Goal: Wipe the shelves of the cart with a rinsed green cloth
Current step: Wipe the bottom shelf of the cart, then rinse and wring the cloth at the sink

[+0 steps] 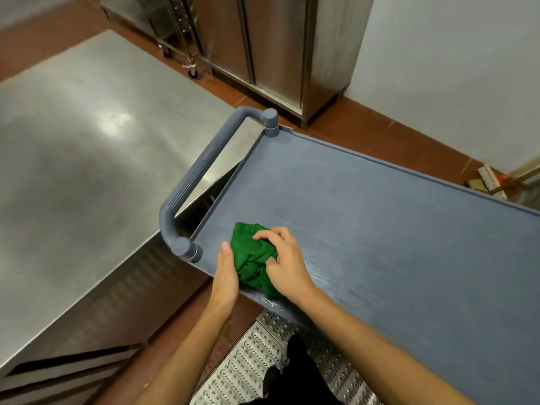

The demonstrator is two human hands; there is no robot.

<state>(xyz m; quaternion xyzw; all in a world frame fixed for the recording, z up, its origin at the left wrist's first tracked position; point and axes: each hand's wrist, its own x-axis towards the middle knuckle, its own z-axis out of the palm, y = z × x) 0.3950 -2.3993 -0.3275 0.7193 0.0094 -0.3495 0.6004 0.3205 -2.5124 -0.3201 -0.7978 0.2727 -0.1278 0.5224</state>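
The green cloth (252, 258) lies bunched in a loose, crumpled wad on the top shelf (380, 229) of the grey-blue cart (293, 309), between the two grips. Its weave looks plush and deep green, with folds and dark creases gathered toward the middle. One lower corner spills over the shelf's near rim just under the right wrist.

The right grip (285, 266) sits on top of the wad. Its fingers are curled over the far side and the thumb is dug into the folds, so it clutches the cloth. The left grip (226, 276) stands edge-on against the cloth's other side. Its fingers are straight and together, and the palm presses the fabric without closing round it.

Just beyond the left grip, the cart's ribbed handle (204, 168) arches from the near corner post to the far one. Past the right grip the shelf runs on, matte and faintly streaked, with a few pale wet-looking marks beside the right wrist.

Out past the left grip and the handle lies a broad steel worktop (87, 141). Below both forearms a perforated metal floor grate (248, 361) shows. Far beyond the grips stands a steel cabinet (271, 45) against the wall. A broom head (491, 182) lies on the red-brown floor beyond the shelf's far edge.
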